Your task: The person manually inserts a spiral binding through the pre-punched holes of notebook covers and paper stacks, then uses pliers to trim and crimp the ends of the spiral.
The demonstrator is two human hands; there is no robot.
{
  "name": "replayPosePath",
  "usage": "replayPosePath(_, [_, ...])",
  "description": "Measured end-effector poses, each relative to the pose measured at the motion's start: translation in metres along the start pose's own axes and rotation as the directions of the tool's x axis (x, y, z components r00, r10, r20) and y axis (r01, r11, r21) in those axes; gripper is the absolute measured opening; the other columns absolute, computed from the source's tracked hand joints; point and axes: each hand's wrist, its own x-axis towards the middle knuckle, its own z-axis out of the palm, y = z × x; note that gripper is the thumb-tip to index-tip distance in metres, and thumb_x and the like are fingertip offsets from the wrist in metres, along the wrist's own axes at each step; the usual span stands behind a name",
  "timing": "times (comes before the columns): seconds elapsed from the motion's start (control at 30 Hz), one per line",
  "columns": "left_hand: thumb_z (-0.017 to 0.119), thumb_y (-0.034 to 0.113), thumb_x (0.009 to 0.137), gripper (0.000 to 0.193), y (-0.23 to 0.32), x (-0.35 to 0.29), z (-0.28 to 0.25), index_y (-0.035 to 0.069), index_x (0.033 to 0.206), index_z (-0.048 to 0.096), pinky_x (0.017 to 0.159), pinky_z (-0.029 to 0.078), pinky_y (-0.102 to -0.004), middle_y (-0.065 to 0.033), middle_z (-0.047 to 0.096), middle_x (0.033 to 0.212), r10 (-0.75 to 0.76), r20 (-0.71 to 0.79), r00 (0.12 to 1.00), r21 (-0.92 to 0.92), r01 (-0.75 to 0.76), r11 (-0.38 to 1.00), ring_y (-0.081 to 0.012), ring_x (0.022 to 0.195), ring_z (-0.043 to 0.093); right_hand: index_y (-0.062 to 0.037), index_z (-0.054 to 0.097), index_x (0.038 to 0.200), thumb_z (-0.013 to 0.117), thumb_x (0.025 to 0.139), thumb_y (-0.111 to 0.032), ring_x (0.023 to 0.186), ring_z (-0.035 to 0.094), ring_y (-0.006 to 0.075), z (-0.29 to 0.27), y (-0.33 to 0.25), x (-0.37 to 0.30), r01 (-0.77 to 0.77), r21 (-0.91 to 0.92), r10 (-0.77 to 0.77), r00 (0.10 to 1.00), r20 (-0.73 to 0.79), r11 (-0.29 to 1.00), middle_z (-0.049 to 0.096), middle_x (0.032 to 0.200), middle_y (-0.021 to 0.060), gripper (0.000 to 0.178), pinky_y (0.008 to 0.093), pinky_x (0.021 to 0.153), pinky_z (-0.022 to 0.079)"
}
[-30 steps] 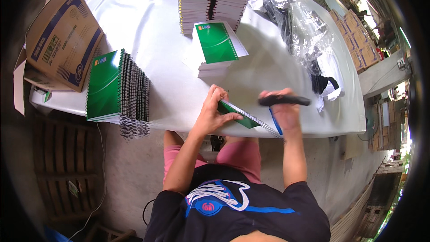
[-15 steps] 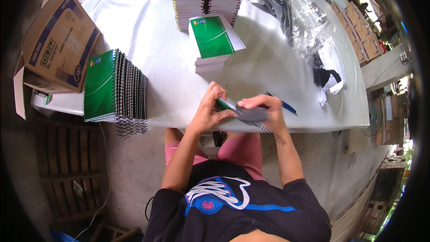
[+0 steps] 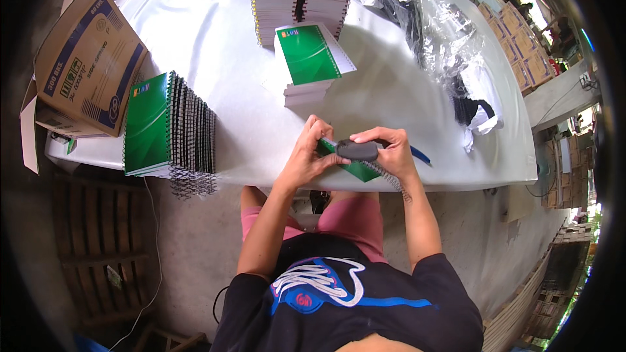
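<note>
Close to the table's front edge, my left hand (image 3: 309,156) is closed around a green-covered notebook (image 3: 360,171), held tilted. My right hand (image 3: 395,151) grips a dark grey, rounded object (image 3: 357,150) against the notebook's edge; its exact kind is unclear. A dark spiral binding coil (image 3: 395,183) trails from the notebook's edge below my right hand toward my wrist. Just right of that hand, a blue handle-like thing (image 3: 420,155) lies on the table, partly hidden.
Green notebooks with dark coils (image 3: 147,124) are stacked at left beside an open cardboard box (image 3: 91,58). Ahead lies a smaller stack of green-covered notebooks (image 3: 306,55), before tall spiral-bound stacks (image 3: 274,0). Clear plastic wrapping (image 3: 450,45) with dark coils spreads at right.
The notebook has turned, so more of its green cover shows below my hands. My right hand and the grey object have shifted slightly up, and the coil's loose end has swung up.
</note>
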Motion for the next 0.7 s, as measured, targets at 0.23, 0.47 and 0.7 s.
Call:
replayPosePath(0.23, [0.085,0.017,0.06,0.049,0.005,0.003,0.002,0.005,0.088,0.046,0.068,0.04,-0.0333,-0.0076,0.043,0.088,-0.038,-0.014,0.999,0.017,0.038,0.999,-0.0238,0.08,0.045,0.0005,0.07,0.091,0.063,0.073,0.01,0.088,0.068,0.0177,-0.006,0.002,0.004,-0.051,-0.173,0.055,0.998,0.02,0.984,0.071,0.092,0.0121,0.021,0.0281,0.083,0.052])
replayPosePath(0.47, [0.082,0.02,0.066,0.044,0.019,0.005,0.003,0.005,0.098,0.057,0.068,0.041,-0.0324,-0.0085,0.044,0.09,-0.098,-0.033,0.995,0.059,0.1,0.993,-0.0229,0.081,0.047,-0.0049,0.051,0.128,0.075,0.073,-0.028,0.116,0.052,0.0294,-0.064,0.013,-0.016,-0.356,-0.665,0.096,0.914,-0.395,0.657,0.056,0.123,0.0162,0.064,0.0418,0.097,0.039])
replayPosePath(0.7, [0.077,0.02,0.071,0.025,0.036,0.005,-0.005,0.009,0.091,0.065,0.07,0.04,-0.0341,-0.0072,0.051,0.092,0.004,0.013,1.0,0.413,-0.009,0.911,-0.0223,0.081,0.051,-0.0117,0.031,0.143,0.055,0.088,-0.043,0.133,0.026,0.0371,-0.014,0.036,-0.09,-0.45,-0.865,0.149,0.892,-0.426,0.221,0.033,0.143,0.0141,0.068,0.0638,0.102,0.021])
